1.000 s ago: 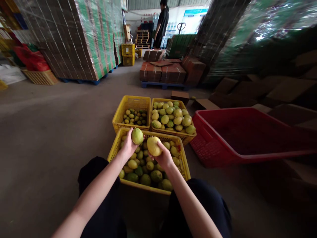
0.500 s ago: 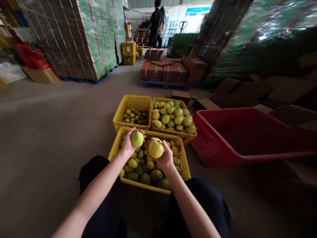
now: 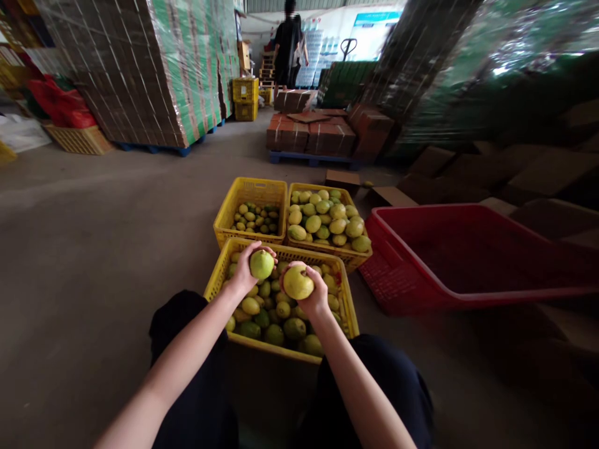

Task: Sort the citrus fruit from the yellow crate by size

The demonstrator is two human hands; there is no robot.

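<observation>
My left hand point(image 3: 244, 274) is closed round a greenish-yellow lemon point(image 3: 261, 265), its tip facing up toward me. In my right hand point(image 3: 317, 293) sits a yellower lemon point(image 3: 298, 282), with a dark mark near its upper right edge. Both hands hover above the near yellow crate point(image 3: 285, 354), which holds many green and yellow lemons point(image 3: 294, 328). Just beyond it on the left stands a yellow crate point(image 3: 262, 185) with smaller, darker lemons low inside. Beside that, another yellow crate point(image 3: 330, 251) is heaped with larger lemons point(image 3: 337, 226).
A large red basket point(image 3: 412, 299) stands at the right, near loose cardboard boxes point(image 3: 440, 162). Farther back are flattened cartons point(image 3: 330, 137) on a blue pallet, wrapped stacks point(image 3: 173, 75), a pallet jack handle point(image 3: 349, 47) and two people point(image 3: 286, 50). My knees flank the near crate.
The lemon in my right hand has turned, bringing its dark mark to the right side. Both hands have shifted slightly right. The people in the background have moved a little left.
</observation>
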